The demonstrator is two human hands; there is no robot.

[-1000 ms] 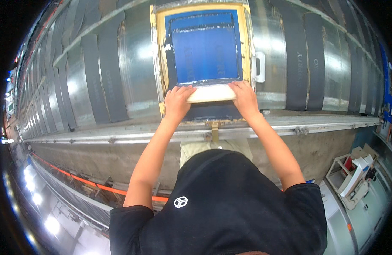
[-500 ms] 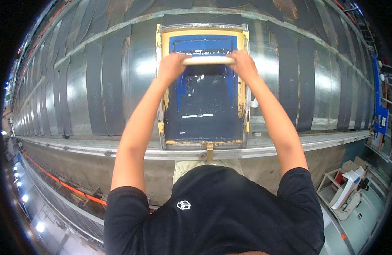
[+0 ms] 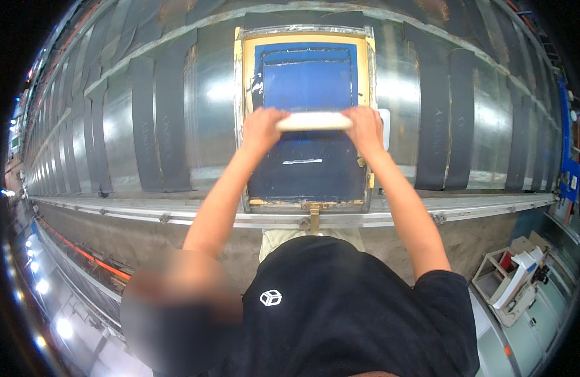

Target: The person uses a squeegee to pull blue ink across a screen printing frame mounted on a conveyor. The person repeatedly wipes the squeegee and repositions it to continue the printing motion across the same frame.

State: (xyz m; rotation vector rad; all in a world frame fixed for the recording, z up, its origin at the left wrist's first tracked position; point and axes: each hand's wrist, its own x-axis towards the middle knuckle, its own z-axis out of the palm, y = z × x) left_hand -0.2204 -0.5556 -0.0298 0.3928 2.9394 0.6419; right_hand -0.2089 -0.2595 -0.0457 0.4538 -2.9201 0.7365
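A pale squeegee [image 3: 315, 121] lies crosswise over a framed printing screen [image 3: 310, 88]. My left hand [image 3: 263, 130] is wrapped round its left end, and my right hand [image 3: 367, 129] grips the right end. Above the squeegee the mesh shows blue with a dark outline; below it a dark ink-like layer [image 3: 302, 182] covers the screen, with a light streak across it. Yellow tape lines the inside of the metal frame. The squeegee's lower edge is hidden beneath its pale handle.
Dark fabric strips [image 3: 175, 119] lie in rows on the shiny metal table [image 3: 217, 113] to both sides. A metal rail [image 3: 145, 213] runs along the near edge, with a brass-coloured bracket [image 3: 314, 220] at the frame. A cart-like holder [image 3: 510, 270] stands at lower right.
Both hands have drawn the squeegee toward me, from the upper part of the screen to about its middle. More blue mesh shows behind it.
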